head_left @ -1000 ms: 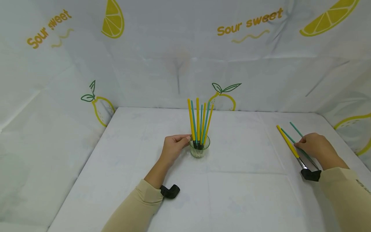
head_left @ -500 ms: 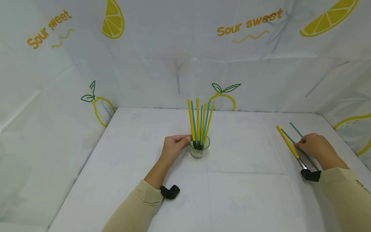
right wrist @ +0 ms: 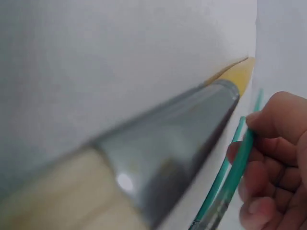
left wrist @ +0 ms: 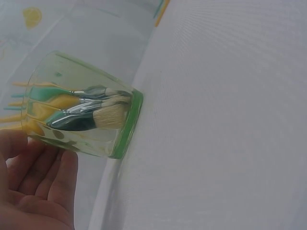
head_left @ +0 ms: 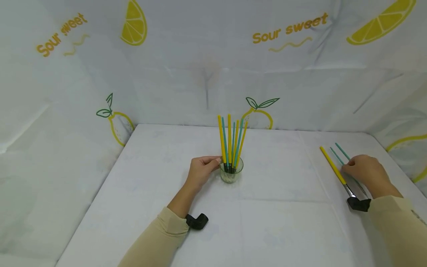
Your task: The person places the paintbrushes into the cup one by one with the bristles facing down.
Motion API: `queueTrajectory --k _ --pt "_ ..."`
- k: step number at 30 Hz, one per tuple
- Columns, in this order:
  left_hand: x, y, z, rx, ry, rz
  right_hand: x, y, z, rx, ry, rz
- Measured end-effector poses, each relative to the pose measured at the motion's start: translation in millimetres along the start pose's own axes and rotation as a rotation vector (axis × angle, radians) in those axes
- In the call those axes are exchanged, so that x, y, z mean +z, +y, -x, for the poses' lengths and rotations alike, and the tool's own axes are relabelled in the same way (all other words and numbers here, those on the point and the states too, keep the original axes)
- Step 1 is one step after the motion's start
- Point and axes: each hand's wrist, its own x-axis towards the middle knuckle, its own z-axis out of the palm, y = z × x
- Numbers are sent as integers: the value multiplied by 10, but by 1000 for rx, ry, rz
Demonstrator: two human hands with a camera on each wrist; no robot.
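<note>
Trouble most likely on right side: pinched one teal brush [right wrist: 240,163] with right grip [head_left: 361,171], flat on bench [head_left: 273,222], just beside second teal brush [right wrist: 218,184] and yellow brush [head_left: 333,169]. Could easily drag those neighbours along, or lose thin handle through slipping. Steadied glass cup [head_left: 231,174] at mid-bench with left grip [head_left: 200,171], fingers curled at its side. Packed with tall upright brushes [head_left: 230,141], so top-heavy; could tip over from careless nudge.

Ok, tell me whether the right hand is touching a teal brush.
Touching. The right wrist view shows the right hand with fingers curled round a teal brush handle; the head view shows that hand resting over the teal brushes beside the yellow brush.
</note>
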Motion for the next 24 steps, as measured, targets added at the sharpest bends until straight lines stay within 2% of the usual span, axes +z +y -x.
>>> queueTrajectory --k 5,7,11,13,17,20,24 --pt "7 4 -2 -9 -5 -3 -67 -90 39 -41 109 -69" --pt "5 1 -2 -7 -2 -5 -119 -232 50 -70 166 -106" --pt "-2 -6 -7 -2 6 -3 -251 -665 123 -111 267 -222" --pt "-3 -8 -8 -2 9 -2 -316 -896 194 -146 309 -312" --pt "-18 -148 -82 -4 9 -3 -389 -1321 338 -241 379 -483" --pt "-24 -271 -144 1 14 3 -385 -1609 413 -322 435 -615" --pt "-14 -309 -154 16 25 14 -347 -1949 479 -410 506 -828"
